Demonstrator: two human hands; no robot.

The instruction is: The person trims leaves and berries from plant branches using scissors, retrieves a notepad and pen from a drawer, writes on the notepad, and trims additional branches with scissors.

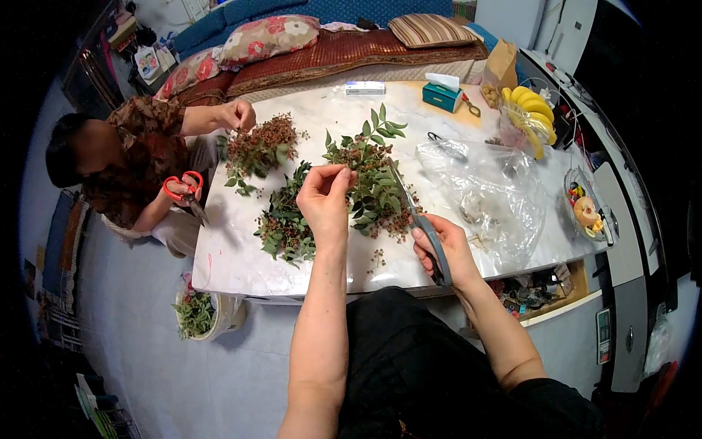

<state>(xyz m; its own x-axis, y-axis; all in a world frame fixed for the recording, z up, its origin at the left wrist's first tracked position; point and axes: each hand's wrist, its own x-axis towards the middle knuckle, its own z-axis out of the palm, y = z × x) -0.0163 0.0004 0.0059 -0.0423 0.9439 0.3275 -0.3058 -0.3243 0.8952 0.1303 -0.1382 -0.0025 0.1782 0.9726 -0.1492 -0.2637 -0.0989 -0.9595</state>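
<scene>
My left hand is raised over the table, thumb and fingertips pinched together. Whatever is in the pinch is too small to make out. Right at those fingertips is a pile of leafy sprigs with small reddish-brown berries. My right hand grips scissors with dark grey handles, the blades pointing up along the right side of that pile. Beside my left wrist lies another bunch of dark green leaves and berries. A small loose berry cluster rests near the table's front edge.
Across the left corner, a seated person holds red-handled scissors near a berry pile. On the marble-patterned table are a clear plastic bag, a tissue box and bananas. A bucket of leaves stands on the floor.
</scene>
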